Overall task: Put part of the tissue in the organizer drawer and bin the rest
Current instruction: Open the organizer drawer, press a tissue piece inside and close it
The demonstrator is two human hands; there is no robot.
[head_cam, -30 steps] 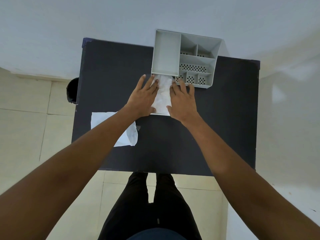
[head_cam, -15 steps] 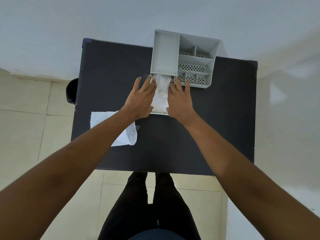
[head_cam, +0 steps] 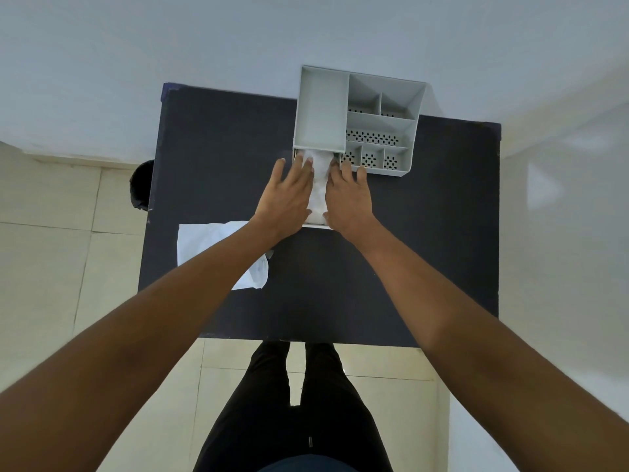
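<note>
Both hands lie flat with fingers spread, left hand (head_cam: 285,195) and right hand (head_cam: 348,198) flanking the folded tissue (head_cam: 319,185), which sits in the pulled-out drawer (head_cam: 315,226) under the grey organizer (head_cam: 354,120) at 12 o'clock on the dark surface (head_cam: 221,158). Neither grip pinches anything. A second tissue piece (head_cam: 200,241) lies at 8 o'clock, with a black bin (head_cam: 139,189) on the floor at 9 o'clock.

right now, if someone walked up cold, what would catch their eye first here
Two bare hands, the left hand and right hand, lie flat either side of white tissue in the pulled-out drawer of a grey organizer at the far edge of a dark table. Next, a second piece of tissue lies loose near the table's left edge, partly under the left forearm. A black bin peeks out on the floor to the table's left.
</note>
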